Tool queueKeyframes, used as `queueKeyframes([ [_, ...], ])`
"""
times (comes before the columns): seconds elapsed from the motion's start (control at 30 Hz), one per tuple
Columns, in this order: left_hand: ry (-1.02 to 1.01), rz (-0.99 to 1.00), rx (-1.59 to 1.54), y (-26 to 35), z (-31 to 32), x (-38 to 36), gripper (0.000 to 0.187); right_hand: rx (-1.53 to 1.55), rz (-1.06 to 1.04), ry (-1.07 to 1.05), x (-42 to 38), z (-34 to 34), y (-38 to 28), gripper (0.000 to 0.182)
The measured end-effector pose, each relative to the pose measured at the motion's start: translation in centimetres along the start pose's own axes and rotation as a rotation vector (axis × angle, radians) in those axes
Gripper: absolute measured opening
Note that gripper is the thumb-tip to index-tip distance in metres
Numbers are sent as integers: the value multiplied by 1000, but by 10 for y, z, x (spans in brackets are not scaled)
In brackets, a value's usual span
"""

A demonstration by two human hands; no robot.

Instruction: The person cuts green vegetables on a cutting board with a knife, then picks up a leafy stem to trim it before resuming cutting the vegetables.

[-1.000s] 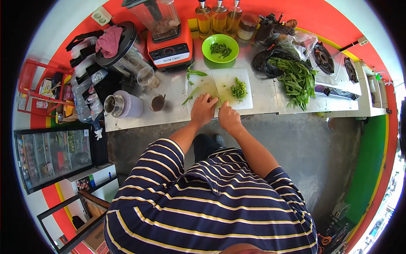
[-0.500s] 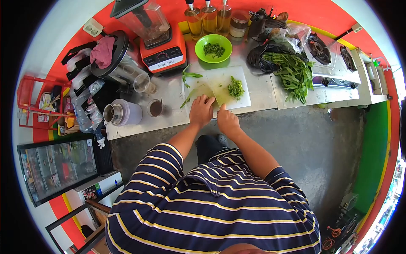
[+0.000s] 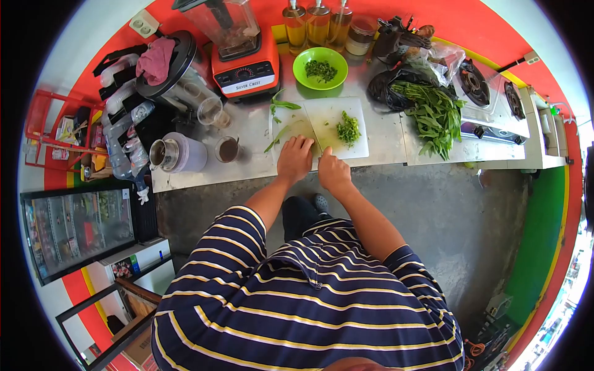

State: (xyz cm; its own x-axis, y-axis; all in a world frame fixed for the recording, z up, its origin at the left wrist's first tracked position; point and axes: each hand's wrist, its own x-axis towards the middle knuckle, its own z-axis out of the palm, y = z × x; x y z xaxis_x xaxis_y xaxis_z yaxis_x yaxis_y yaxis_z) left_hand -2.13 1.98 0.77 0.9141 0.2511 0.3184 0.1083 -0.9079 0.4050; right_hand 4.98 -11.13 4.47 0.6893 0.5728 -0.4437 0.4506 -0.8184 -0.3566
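A white cutting board (image 3: 360, 147) lies near the front edge of the metal counter. My right hand (image 3: 335, 172) grips a knife (image 3: 313, 131), whose blade points away from me across the board. Just left of the blade, my left hand (image 3: 295, 158) has its fingers bent and pressed down on green leaves, mostly hidden beneath them. Chopped greens (image 3: 348, 128) sit in a small heap to the right of the knife. Loose leaves (image 3: 284, 105) lie on the board's left side. Behind the board stands a green bowl (image 3: 299, 69) with more chopped greens inside.
Left of the board are a glass of dark liquid (image 3: 228, 150), a steel flask (image 3: 185, 153), plastic cups (image 3: 210, 111) and a red blender (image 3: 246, 68). To the right lie a leafy bunch (image 3: 436, 120), a black bag (image 3: 385, 89) and a gas stove (image 3: 495, 102). Oil bottles (image 3: 318, 28) stand behind.
The camera view has shifted slightly. Both hands keep nearly the same place on the board, with the knife still in my right hand.
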Motion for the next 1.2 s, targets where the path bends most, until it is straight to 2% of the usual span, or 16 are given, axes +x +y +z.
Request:
queueKeyframes([
  [0.23, -6, -4, -9, 0, -2, 1, 27, -108, -44, 63, -6, 4, 1, 23],
  [0.47, -26, -12, 20, -2, 2, 2, 28, -80, -52, 42, -6, -5, 2, 31],
  [0.53, 31, -38, -10, 1, 1, 1, 27, -59, -34, 17, -11, 0, 1, 32],
  [0.6, 23, -37, -19, 2, 1, 1, 26, 32, -22, 1, -11, 1, 0, 33],
  [0.73, 19, -46, -29, 0, 2, 1, 22, 9, -35, -12, -5, -13, -2, 34],
  [0.8, 43, -50, -39, -1, 3, 2, 21, -109, -53, -34, -11, -17, -1, 34],
  [0.93, 87, -129, -142, 0, 5, 0, 20, -69, -25, -31, -16, -3, -5, 34],
  [1.13, 111, -97, -155, -1, 6, -2, 18, 3, -33, -21, -8, -7, -2, 35],
  [1.2, 117, -87, -151, -2, 6, -2, 16, -88, -50, 6, -14, -4, -1, 35],
])
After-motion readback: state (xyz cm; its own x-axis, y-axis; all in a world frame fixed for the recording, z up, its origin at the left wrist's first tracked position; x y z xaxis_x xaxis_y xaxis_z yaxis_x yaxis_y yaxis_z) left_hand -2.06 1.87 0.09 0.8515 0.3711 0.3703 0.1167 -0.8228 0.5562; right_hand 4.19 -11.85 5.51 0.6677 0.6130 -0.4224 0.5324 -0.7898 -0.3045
